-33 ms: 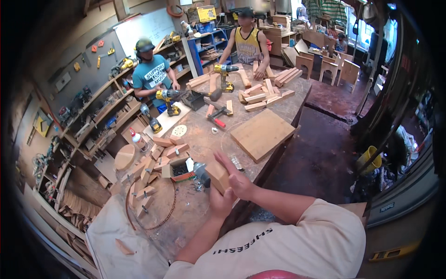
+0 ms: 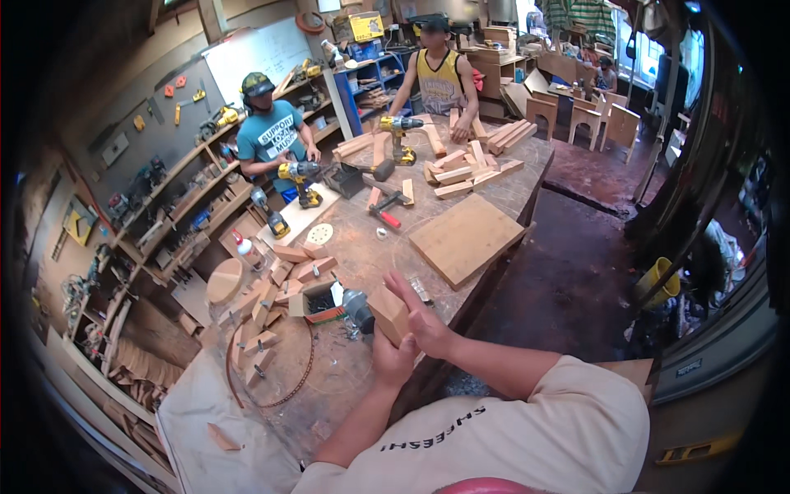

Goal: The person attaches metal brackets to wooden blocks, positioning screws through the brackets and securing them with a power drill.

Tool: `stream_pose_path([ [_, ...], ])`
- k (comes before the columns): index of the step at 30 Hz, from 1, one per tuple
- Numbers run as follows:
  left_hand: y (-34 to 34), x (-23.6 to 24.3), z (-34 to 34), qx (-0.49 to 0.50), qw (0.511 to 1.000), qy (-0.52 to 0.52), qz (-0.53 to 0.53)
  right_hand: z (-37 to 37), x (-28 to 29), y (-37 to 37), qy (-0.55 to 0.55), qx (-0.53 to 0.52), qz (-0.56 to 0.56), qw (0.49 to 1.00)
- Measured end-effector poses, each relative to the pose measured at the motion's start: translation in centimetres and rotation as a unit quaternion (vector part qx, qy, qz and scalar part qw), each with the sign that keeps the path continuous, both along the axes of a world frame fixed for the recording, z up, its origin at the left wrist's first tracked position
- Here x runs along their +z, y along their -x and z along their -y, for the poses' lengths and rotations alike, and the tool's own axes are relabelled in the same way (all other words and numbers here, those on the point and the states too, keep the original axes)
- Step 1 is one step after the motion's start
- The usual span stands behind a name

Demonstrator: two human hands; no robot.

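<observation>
A short wooden block (image 2: 387, 314) is held between my two hands above the near edge of the workbench. My left hand (image 2: 393, 359) wraps its near lower end, thumb against the wood. Along the block's right side lies my right hand (image 2: 429, 328), its fingers stretched upward and its palm side against the wood. A grey-blue rounded tool (image 2: 357, 310) meets the block's left side; the block and my left hand hide part of it, so I cannot tell its exact kind. Beside it sits an open box of dark screws (image 2: 322, 303).
Several wood pieces (image 2: 271, 300) and a curved band (image 2: 311, 362) lie at left on the workbench (image 2: 329, 383). Farther off are a flat board (image 2: 465, 239), a red-handled clamp (image 2: 387, 216) and cordless drills (image 2: 304, 183). Two people (image 2: 276, 132) stand across the bench.
</observation>
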State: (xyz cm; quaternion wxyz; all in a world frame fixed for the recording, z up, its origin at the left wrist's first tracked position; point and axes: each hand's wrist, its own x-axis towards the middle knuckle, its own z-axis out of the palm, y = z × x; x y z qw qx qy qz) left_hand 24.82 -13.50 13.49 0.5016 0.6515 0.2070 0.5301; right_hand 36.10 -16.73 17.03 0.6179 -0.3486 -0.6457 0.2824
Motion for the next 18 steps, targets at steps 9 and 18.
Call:
stream_pose_path([
  [9,-5.4,-0.4,6.3,0.012,0.960,-0.170,-0.224,6.1,-6.0,-6.6,0.192,0.081,-0.367,0.906],
  [18,-7.9,-3.0,7.1,0.063,0.954,-0.148,-0.252,9.1,-8.6,-8.5,0.251,0.079,-0.384,0.885],
])
